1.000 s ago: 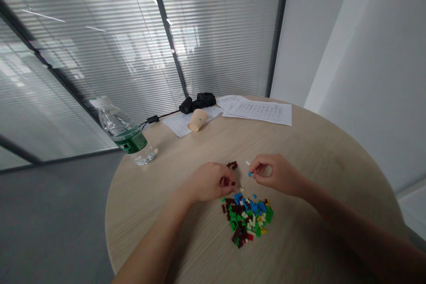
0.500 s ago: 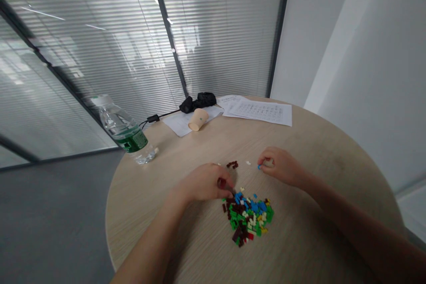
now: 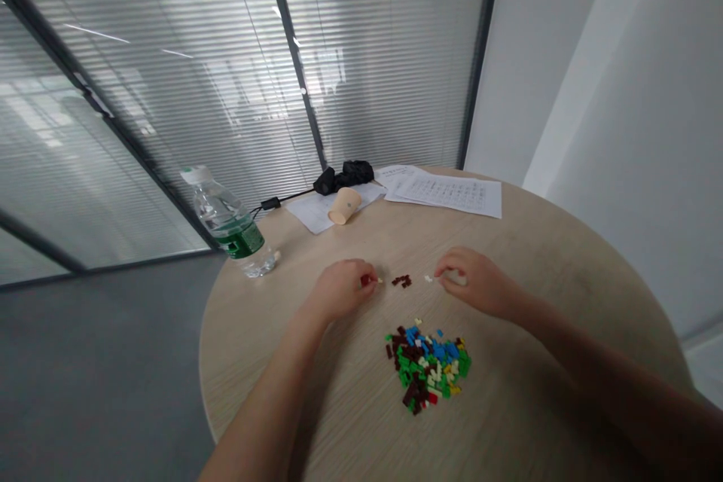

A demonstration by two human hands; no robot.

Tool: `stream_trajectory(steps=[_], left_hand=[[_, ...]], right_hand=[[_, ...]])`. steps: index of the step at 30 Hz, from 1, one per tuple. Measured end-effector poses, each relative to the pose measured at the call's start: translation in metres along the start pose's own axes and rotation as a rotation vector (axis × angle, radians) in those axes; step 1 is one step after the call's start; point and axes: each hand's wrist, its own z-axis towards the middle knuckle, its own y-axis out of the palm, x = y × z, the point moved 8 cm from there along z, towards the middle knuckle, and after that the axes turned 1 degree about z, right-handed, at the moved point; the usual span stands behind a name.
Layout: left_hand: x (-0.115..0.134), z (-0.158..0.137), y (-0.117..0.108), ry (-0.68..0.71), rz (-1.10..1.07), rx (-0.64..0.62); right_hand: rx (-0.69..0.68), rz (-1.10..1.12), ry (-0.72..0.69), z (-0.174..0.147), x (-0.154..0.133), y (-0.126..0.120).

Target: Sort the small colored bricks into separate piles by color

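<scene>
My left hand (image 3: 346, 288) is over the table, its thumb and fingertips pinched together beside a small cream brick (image 3: 380, 281). Whatever lies inside that pinch is hidden. To the right, my right hand (image 3: 477, 282) has its thumb and fingers curled towards each other next to small white bricks (image 3: 428, 279); I cannot make out what is between the fingertips. A short cluster of dark brown bricks (image 3: 402, 281) lies between the two hands. Closer to me is a mixed pile of small toy bricks (image 3: 429, 365) in green, brown, blue, cream, yellow and red.
A plastic water bottle (image 3: 240, 235) stands at the table's left edge. Farther back are a paper cup (image 3: 344, 206) on its side, a black bundle (image 3: 353, 174) with a cable, and printed sheets (image 3: 452, 192). Round table (image 3: 536, 241) borders a wall and blinds.
My left hand has moved from the pile up and left to the cream brick. My right hand is now nearer the white bricks, and the blue brick at its fingertips no longer shows.
</scene>
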Motion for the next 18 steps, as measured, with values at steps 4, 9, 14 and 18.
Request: stream_trajectory(steps=[4,9,14,18], left_hand=[[0.000,0.000,-0.001,0.015,-0.037,0.055],[-0.002,0.000,-0.005,-0.032,-0.040,0.129],[-0.016,-0.003,-0.018,-0.195,-0.022,0.281],[-0.019,-0.001,-0.017,-0.180,-0.056,0.308]], right_hand=[[-0.273,0.005,-0.310,0.004,-0.052,0.019],[-0.195,0.013,-0.320,0.005,-0.067,0.020],[-0.212,0.063,-0.343,-0.007,-0.065,0.024],[-0.252,0.058,-0.331,-0.011,-0.062,0.031]])
